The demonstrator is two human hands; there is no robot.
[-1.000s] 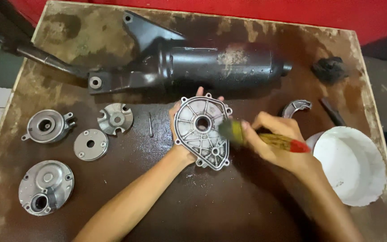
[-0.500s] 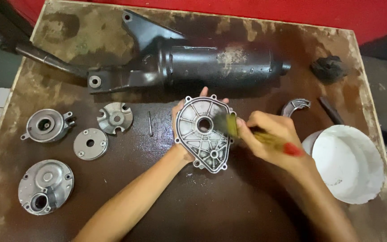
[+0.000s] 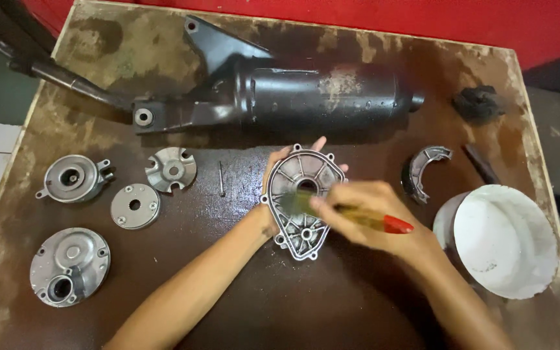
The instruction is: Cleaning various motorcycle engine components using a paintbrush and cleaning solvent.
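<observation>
The left hand (image 3: 273, 194) holds a ribbed metal cover (image 3: 303, 201) from beneath, its fingers (image 3: 319, 144) closed around the upper rim. The right hand (image 3: 364, 217) has its fingers gripping a brush (image 3: 358, 217) (red at the end), with the bristles on the cover's face. Beyond the left fingertips lies a black exhaust muffler (image 3: 280, 97) on the desk (image 3: 260, 304). A white bowl (image 3: 503, 240) stands to the right of the right hand.

Hidden and blurred parts

The left hand (image 3: 273, 194) lies mostly behind the ribbed metal cover (image 3: 303, 201); the brush (image 3: 358, 217) bristles blur over it. The black exhaust pipe (image 3: 53, 74) and table (image 3: 358, 311) run past the frame edges.
</observation>
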